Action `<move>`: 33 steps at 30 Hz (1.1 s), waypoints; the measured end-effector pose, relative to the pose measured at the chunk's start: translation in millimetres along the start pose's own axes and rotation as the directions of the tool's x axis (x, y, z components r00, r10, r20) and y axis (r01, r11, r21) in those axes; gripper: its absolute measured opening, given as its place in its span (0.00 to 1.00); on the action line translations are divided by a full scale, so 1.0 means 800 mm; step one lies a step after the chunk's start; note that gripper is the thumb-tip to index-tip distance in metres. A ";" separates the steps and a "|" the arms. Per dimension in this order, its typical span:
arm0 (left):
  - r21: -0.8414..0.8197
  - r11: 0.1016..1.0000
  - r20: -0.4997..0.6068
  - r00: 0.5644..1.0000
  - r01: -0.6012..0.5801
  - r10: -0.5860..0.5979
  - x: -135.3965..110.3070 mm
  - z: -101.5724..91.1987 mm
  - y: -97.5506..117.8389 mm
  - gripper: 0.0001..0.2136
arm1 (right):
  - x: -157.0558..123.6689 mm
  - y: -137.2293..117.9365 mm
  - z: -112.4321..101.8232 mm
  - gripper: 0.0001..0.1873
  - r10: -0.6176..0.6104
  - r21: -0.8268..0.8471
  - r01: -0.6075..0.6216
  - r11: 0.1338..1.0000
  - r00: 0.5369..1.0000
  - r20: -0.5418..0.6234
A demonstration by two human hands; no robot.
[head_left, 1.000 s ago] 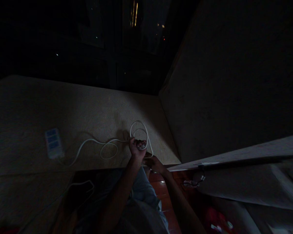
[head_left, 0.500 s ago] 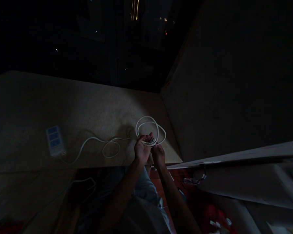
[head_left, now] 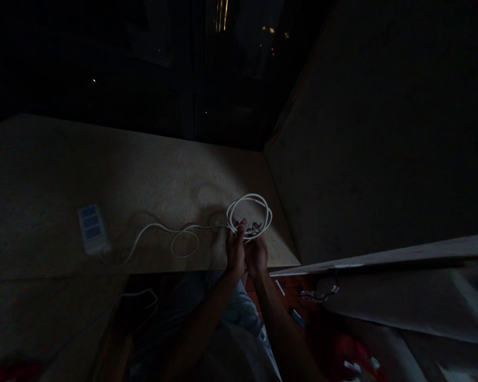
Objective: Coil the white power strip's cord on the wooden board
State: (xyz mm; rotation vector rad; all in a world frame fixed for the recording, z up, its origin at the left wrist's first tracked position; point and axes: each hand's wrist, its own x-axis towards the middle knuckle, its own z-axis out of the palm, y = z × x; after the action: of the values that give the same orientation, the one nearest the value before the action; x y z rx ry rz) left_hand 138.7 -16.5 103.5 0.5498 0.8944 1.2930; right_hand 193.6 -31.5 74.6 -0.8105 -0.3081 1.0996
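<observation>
A white power cord [head_left: 249, 196] is wound into a coil of a few loops above my hands, near the right end of the pale ledge. My left hand [head_left: 236, 248] is closed around the lower left of the coil. Right beside it, my right hand [head_left: 257, 254] has its curled fingers on the lower right of the same cord. From the coil the cord runs left, makes a loose loop on the ledge, and ends at a white power strip [head_left: 93, 233] with blue socket panels. Darkness hides the finer finger details.
The stone-like ledge [head_left: 155, 175] meets a dark window [head_left: 143, 79] behind and a wall [head_left: 366, 148] at the right. A thin white cable [head_left: 139, 293] hangs at the ledge's front left. Below lie a reddish floor and a small dark object [head_left: 298, 318].
The loops have become rounder and closer together. My left hand has turned from palm-up to gripping the cord, and my hands have drawn nearer each other.
</observation>
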 end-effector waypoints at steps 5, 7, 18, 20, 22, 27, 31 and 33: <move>0.087 0.996 0.055 0.998 -0.015 0.010 -0.005 -0.003 0.002 0.21 | 0.005 -0.011 0.000 0.08 0.049 0.111 -0.049 0.993 0.999 0.003; 0.098 0.995 0.052 0.999 -0.021 0.016 -0.006 -0.003 0.004 0.22 | 0.004 -0.014 0.002 0.09 0.077 0.152 -0.079 0.985 0.997 0.017; 0.069 0.998 -0.052 0.999 -0.006 0.010 -0.010 -0.004 -0.019 0.19 | -0.010 -0.022 0.014 0.19 0.031 -0.083 -0.029 0.996 0.999 0.016; 0.054 0.999 -0.053 0.999 -0.005 0.008 -0.015 -0.004 -0.025 0.17 | -0.010 -0.021 0.014 0.18 0.001 -0.189 -0.008 0.982 0.999 -0.038; 0.034 0.999 -0.053 0.998 0.015 -0.013 -0.020 -0.004 -0.032 0.16 | -0.009 -0.022 0.013 0.18 -0.030 -0.282 -0.002 0.959 0.993 -0.111; 0.044 0.999 -0.021 1.000 0.020 -0.019 -0.034 -0.003 -0.047 0.18 | -0.003 -0.029 0.002 0.20 -0.102 -0.456 -0.017 0.890 0.967 -0.234; 0.116 0.993 0.054 0.998 -0.035 0.029 -0.051 -0.008 -0.056 0.18 | 0.000 -0.034 -0.015 0.21 -0.150 -0.541 -0.026 0.841 0.949 -0.278; 0.114 0.993 0.067 0.998 0.006 -0.014 -0.059 -0.015 -0.060 0.20 | 0.001 -0.034 -0.025 0.22 -0.144 -0.537 -0.048 0.842 0.940 -0.310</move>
State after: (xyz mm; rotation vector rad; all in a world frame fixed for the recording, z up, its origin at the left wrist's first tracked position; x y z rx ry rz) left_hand 155.7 -74.4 71.3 0.6740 0.9172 1.2123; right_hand 224.0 -44.6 79.9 -1.4729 -0.3481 0.8037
